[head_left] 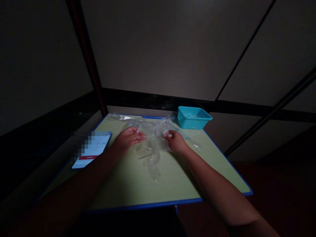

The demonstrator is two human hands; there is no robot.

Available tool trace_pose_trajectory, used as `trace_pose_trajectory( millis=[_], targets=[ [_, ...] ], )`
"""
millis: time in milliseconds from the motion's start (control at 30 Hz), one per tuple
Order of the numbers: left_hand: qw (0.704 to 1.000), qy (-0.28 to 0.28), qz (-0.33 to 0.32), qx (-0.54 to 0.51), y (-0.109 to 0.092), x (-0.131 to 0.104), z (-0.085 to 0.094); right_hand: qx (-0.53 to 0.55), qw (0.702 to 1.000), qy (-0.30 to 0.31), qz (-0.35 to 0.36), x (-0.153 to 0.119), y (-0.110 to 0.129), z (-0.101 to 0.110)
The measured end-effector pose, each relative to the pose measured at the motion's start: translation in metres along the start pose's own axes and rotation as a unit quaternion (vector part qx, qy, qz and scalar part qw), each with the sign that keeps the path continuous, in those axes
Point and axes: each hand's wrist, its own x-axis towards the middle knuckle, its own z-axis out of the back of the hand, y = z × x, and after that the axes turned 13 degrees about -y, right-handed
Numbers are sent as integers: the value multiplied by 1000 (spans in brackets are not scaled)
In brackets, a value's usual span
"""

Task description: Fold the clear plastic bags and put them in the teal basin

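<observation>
Thin clear plastic point(153, 158) lies crumpled across the middle of the table and spreads to its back edge. At its left side, my left hand point(129, 137) pinches a bit of it between thumb and forefinger, the other fingers stretched out. On the right, my right hand point(174, 140) is closed with its fingertips on the plastic. A gap with loose plastic separates the two hands. Whether the plastic is one piece or more, I cannot tell.
The pale yellow-green table point(118, 191) has a blue edge. A turquoise basket point(194, 123) stands at its back right corner. A lit tablet or phone point(95, 148) lies at the left, near my left forearm. Panelled walls rise behind the table.
</observation>
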Motion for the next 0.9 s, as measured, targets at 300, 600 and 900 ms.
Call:
trace_pose_trajectory(
  millis=[300, 600, 900],
  targets=[
    [993, 48, 71, 81, 5, -13, -10, -101, 993, 64, 13, 2, -2, 7],
    [991, 45, 31, 122, 9, -9, -6, 247, 949, 197, 0, -8, 6, 6],
    [993, 63, 58, 76, 1, -13, -8, 427, 887, 168, -56, -9, 8, 12]
  ],
)
